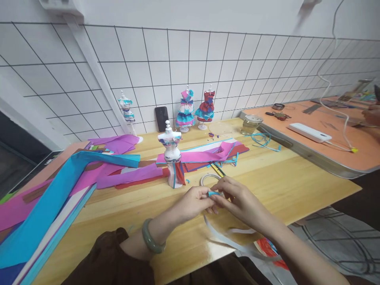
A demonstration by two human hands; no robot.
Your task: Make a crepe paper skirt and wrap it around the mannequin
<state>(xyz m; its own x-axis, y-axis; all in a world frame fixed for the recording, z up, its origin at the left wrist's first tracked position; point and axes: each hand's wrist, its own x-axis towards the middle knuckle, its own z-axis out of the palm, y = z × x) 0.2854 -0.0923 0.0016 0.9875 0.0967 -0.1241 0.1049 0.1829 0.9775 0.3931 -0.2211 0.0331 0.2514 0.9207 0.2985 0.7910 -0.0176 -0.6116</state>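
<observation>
Between my hands, above the wooden table (pixel 124 219), is a small blue paper piece (pixel 214 194). My left hand (pixel 194 204) pinches it from the left, a green bangle (pixel 152 236) on that wrist. The fingers of my right hand (pixel 234 196) close on its other side. A white mini mannequin (pixel 172 152) with a painted bust and a red and blue skirt stands upright just behind my left hand. Beyond my fingers lie a roll of tape (pixel 204 179) and a yellow and black cutter (pixel 218 169). A pale ribbon strip (pixel 218 234) trails below my hands.
Colored crepe strips (pixel 53 202) cover the left side; pink ones (pixel 196 156) lie behind. Dressed mannequins (pixel 185 113) and a phone (pixel 161 118) stand by the wall. A glass jar (pixel 251 124) is beside an orange table (pixel 335 122) with a white power strip (pixel 309 132). Another person's hand (pixel 372 114) shows far right.
</observation>
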